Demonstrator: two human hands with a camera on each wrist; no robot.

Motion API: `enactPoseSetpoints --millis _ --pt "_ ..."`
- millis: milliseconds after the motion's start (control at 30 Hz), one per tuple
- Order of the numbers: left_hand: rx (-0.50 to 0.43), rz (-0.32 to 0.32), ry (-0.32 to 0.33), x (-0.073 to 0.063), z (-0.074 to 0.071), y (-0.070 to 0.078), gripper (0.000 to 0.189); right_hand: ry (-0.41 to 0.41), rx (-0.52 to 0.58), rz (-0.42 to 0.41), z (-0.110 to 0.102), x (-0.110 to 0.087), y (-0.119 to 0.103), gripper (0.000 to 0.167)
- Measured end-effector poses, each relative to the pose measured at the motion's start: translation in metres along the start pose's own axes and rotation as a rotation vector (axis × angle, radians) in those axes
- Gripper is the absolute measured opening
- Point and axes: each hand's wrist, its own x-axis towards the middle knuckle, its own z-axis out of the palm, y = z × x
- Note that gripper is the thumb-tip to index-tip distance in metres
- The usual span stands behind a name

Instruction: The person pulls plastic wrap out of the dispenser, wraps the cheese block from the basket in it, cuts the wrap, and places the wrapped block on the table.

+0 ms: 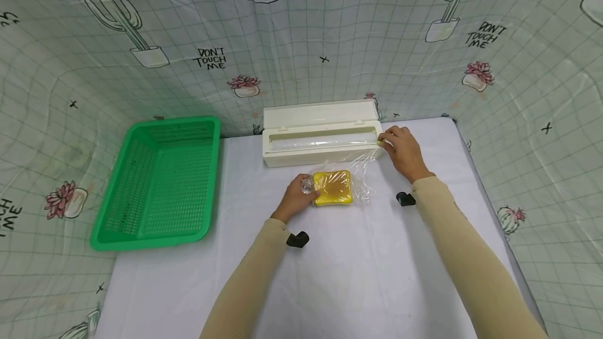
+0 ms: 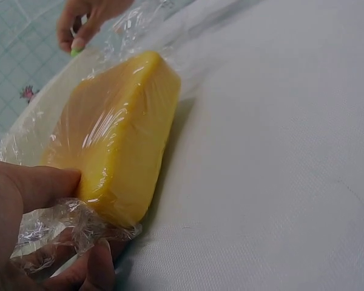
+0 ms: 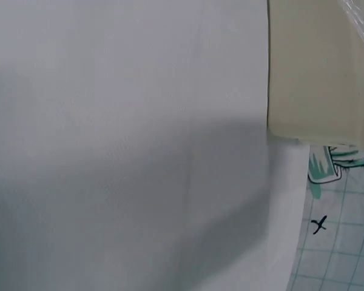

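My left hand (image 1: 297, 199) holds the left edge of a yellow, bread-slice-shaped block (image 1: 333, 188), thumb on its brownish top. Clear cling film (image 2: 106, 130) is stretched over the block, and its crumpled end bunches between the fingers. From the block's right side loose film (image 1: 361, 174) runs up to a white cling film dispenser (image 1: 311, 158), whose lid stands raised behind a film roll (image 1: 325, 140). At the dispenser's right end, my right hand (image 1: 402, 151) pinches a small green slider (image 2: 76, 51). That hand is outside the right wrist view.
A green plastic basket (image 1: 214, 171) stands on the left side of the white-covered table (image 1: 353, 276). Behind the table hangs a grid-patterned cloth (image 1: 301, 41) with printed cacti, close to the dispenser's back. Dark wrist cameras (image 1: 298, 239) sit by both sleeves.
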Motion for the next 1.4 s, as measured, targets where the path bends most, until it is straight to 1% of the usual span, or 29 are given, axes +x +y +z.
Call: enactPoseSetpoints --millis 67,100,133,233,267,300,367,467,533,600,667,733,833,967,1033,1133,1233,1400 --pt "-0.001 0.002 -0.001 0.000 0.000 0.001 0.059 0.001 0.040 0.071 0.003 -0.004 -0.002 0.018" --pt "0.000 0.003 -0.002 0.000 0.000 0.001 0.059 0.008 0.072 0.120 0.005 -0.007 -0.004 0.021" --pt "-0.003 0.004 -0.002 0.000 0.001 0.001 0.059 0.019 0.108 0.181 0.007 -0.011 -0.007 0.026" --pt "-0.005 -0.005 -0.004 0.000 0.001 0.001 0.060 0.066 0.265 0.385 0.015 -0.022 -0.020 0.038" --pt "-0.005 -0.008 -0.004 0.000 0.001 0.001 0.061 0.070 0.314 0.453 0.017 -0.026 -0.025 0.042" --pt "-0.006 -0.012 -0.004 0.000 0.001 0.001 0.061 0.059 0.360 0.518 0.019 -0.029 -0.030 0.044" --pt "-0.002 -0.015 -0.005 0.001 0.000 0.001 0.063 0.006 0.453 0.627 0.023 -0.035 -0.039 0.049" --pt "-0.010 -0.010 -0.016 0.003 -0.003 0.001 0.068 -0.132 0.602 0.759 0.028 -0.038 -0.049 0.057" --pt "-0.016 0.002 -0.024 0.003 -0.005 0.000 0.070 -0.185 0.693 0.818 0.031 -0.037 -0.054 0.058" --pt "-0.029 0.012 -0.029 0.004 -0.006 0.000 0.071 -0.194 0.757 0.847 0.033 -0.035 -0.057 0.054" --pt "-0.036 0.023 -0.029 0.004 -0.007 -0.001 0.070 -0.178 0.781 0.847 0.036 -0.035 -0.059 0.045" --pt "-0.040 0.027 -0.027 0.004 -0.008 -0.002 0.068 -0.161 0.783 0.809 0.038 -0.037 -0.061 0.034" --pt "-0.043 0.036 -0.032 0.003 -0.008 -0.003 0.064 -0.160 0.746 0.690 0.039 -0.043 -0.066 0.023" --pt "-0.031 0.058 -0.023 0.002 -0.010 -0.004 0.054 -0.148 0.657 0.519 0.039 -0.051 -0.071 0.015" --pt "-0.024 0.067 -0.002 0.002 -0.011 -0.004 0.046 -0.132 0.635 0.468 0.038 -0.052 -0.072 0.012" --pt "-0.015 0.073 0.058 0.002 -0.013 -0.003 0.035 -0.120 0.616 0.424 0.035 -0.054 -0.071 0.010" --pt "0.003 0.086 0.107 0.002 -0.015 -0.001 0.029 -0.122 0.615 0.393 0.032 -0.055 -0.069 0.010" --pt "0.088 0.137 0.137 0.004 -0.017 0.001 0.030 -0.098 0.614 0.344 0.032 -0.058 -0.063 0.009"
